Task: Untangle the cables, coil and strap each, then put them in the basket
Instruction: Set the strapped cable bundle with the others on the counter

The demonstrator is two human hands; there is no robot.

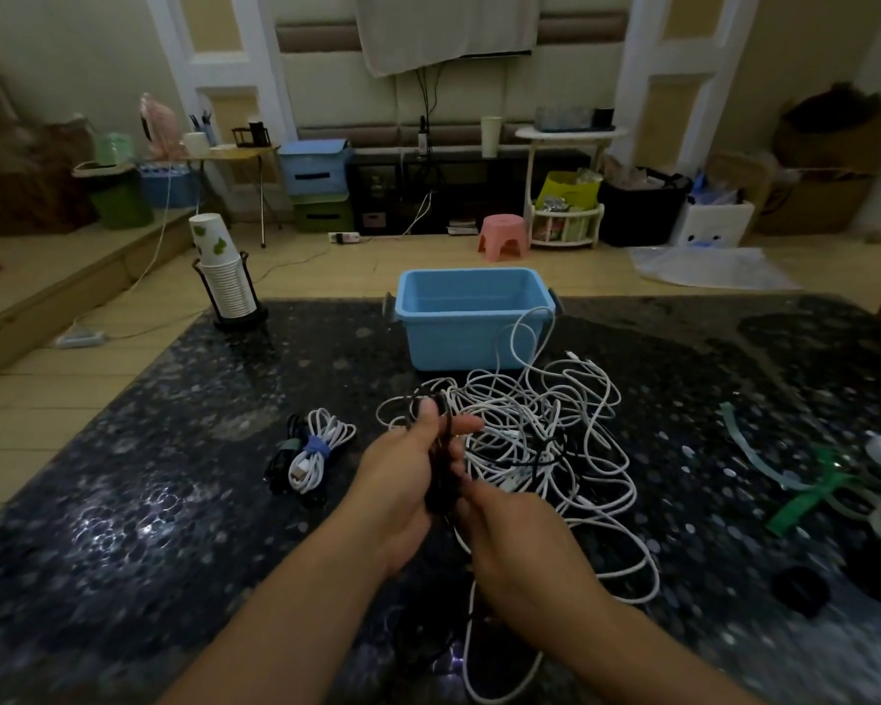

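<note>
Left grip (408, 475) clasps black cable (441, 480) (coiled)

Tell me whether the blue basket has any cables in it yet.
Empty as far as visible: the blue basket shows bare inner walls; one white cable loops up against its front.

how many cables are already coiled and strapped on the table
2, side by side left of the hands: a white coil with a blue strap, and a black coil touching its left side. The basket looks empty.

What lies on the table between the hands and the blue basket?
In the head view, the tangle of white cables fills the stretch between the hands and the blue basket, one loop rising against its front wall.
</note>
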